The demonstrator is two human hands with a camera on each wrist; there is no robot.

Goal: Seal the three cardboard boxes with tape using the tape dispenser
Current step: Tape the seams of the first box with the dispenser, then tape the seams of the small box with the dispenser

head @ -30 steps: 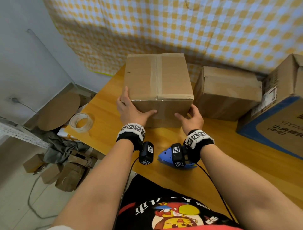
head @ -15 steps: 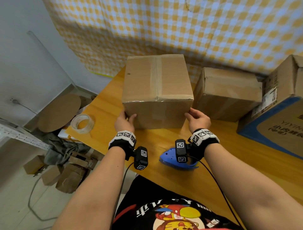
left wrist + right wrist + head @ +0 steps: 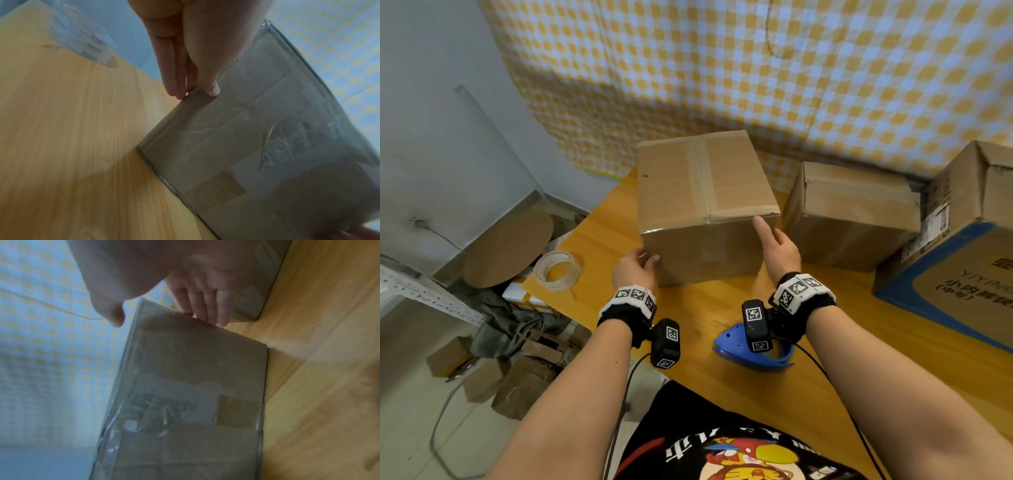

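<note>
A cardboard box (image 3: 705, 205) with a tape strip along its top seam stands on the wooden table (image 3: 722, 308). My left hand (image 3: 637, 269) is at its near left corner, the thumb on the front face and straight fingers (image 3: 174, 73) along the left side. At the box's near right edge is my right hand (image 3: 774, 240), its straight fingers (image 3: 205, 308) touching the right side and the thumb held free near the top edge. Old tape scraps show on the box front (image 3: 257, 129) (image 3: 195, 386). The blue tape dispenser (image 3: 729, 346) lies on the table under my right wrist, partly hidden.
A second cardboard box (image 3: 849, 216) sits just right of the first, with a larger blue-printed box (image 3: 962, 274) beyond it. A clear tape roll (image 3: 556, 270) lies near the table's left edge. Checked cloth hangs behind. Cardboard scraps lie on the floor at left.
Both hands left the middle of the box's near face. The left slid down to the near left corner; the right rose along the right edge. The box has turned slightly.
</note>
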